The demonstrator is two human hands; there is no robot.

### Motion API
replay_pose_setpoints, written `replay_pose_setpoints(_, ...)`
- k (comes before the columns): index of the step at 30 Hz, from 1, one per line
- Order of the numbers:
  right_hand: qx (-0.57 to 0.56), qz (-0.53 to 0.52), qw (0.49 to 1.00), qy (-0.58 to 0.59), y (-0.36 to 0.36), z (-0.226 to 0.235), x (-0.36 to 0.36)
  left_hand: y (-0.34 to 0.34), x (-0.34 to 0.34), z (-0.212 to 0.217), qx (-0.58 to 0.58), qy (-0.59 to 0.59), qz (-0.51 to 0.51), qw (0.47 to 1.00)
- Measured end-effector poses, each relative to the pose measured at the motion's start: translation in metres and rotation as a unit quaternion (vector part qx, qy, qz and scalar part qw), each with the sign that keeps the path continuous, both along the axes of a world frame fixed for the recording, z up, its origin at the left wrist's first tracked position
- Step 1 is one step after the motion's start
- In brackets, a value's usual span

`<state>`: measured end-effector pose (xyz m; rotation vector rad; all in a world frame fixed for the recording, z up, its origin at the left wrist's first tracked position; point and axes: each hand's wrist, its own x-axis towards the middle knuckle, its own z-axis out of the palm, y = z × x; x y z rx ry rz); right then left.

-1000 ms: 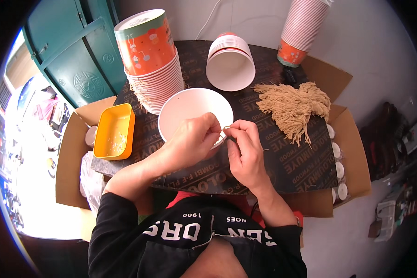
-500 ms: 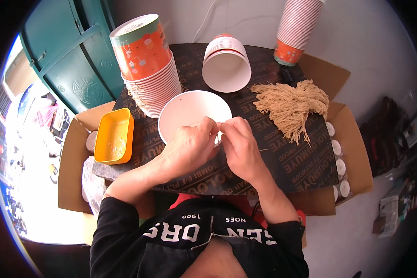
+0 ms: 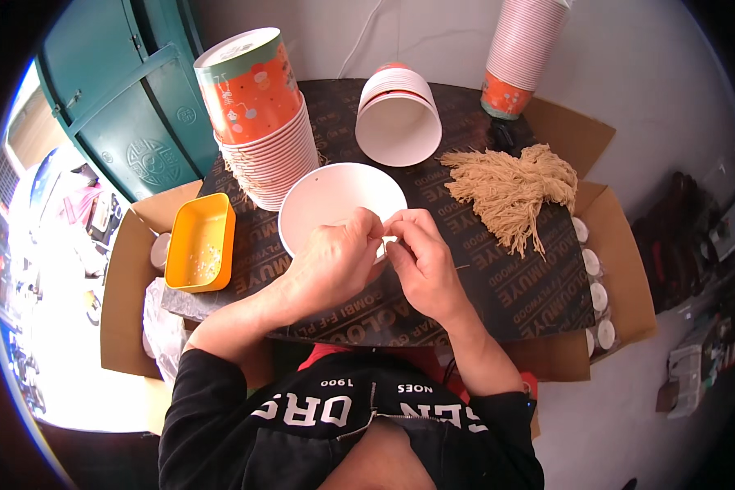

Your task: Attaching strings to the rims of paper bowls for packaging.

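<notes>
My left hand [image 3: 333, 261] and my right hand [image 3: 420, 260] meet fingertip to fingertip at the near rim of a white paper bowl [image 3: 327, 204] on the dark board [image 3: 514, 286]. Both pinch something small and thin between them; it looks like a tan string piece, mostly hidden by the fingers. A heap of tan strings [image 3: 510, 184] lies to the right of the bowl.
A tilted stack of orange-printed paper bowls [image 3: 257, 114] stands at the left, another stack lies on its side [image 3: 398, 114] behind, and a tall stack [image 3: 523, 49] rises at the back right. An orange tray [image 3: 200, 242] sits at the left. Cardboard box flaps [image 3: 621, 269] hold small white lids.
My hands have drawn closer together, so the fingertips now touch over the bowl's near rim. The thin strand seen earlier by the right hand is now hidden.
</notes>
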<state>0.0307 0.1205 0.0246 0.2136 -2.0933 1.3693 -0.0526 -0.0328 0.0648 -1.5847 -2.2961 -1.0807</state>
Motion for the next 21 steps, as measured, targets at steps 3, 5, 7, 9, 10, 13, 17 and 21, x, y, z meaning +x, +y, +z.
replay_pose_setpoints(3,0.023,0.014,1.000,0.008,0.0014,0.0008,-0.0017,-0.0006,-0.0004,-0.0028,0.017,0.033,-0.012,0.999)
replay_pose_setpoints(5,0.016,0.019,1.000,-0.004,0.0012,0.0024,-0.0011,-0.0005,-0.0016,-0.0051,0.020,0.035,-0.016,0.999)
replay_pose_setpoints(7,0.008,0.024,1.000,-0.016,0.0012,0.0040,-0.0005,-0.0005,-0.0013,-0.0051,0.023,0.035,-0.020,0.999)
replay_pose_setpoints(9,-0.021,0.040,0.999,-0.030,0.0018,0.0051,-0.0002,-0.0001,-0.0003,-0.0039,0.021,0.037,-0.017,0.999)
replay_pose_setpoints(10,-0.020,0.040,0.999,-0.030,0.0026,0.0047,-0.0006,0.0003,-0.0006,-0.0045,0.021,0.037,-0.017,0.999)
replay_pose_setpoints(13,-0.027,0.046,0.998,-0.025,0.0053,0.0039,-0.0014,0.0010,-0.0020,-0.0062,0.032,0.044,-0.021,0.998)
replay_pose_setpoints(17,-0.028,0.024,0.998,-0.042,0.0041,0.0052,-0.0003,0.0006,-0.0012,-0.0048,0.011,0.021,-0.011,1.000)
replay_pose_setpoints(21,-0.013,-0.012,1.000,-0.007,-0.0008,0.0037,0.0021,0.0010,-0.0010,-0.0034,0.008,-0.004,-0.005,1.000)
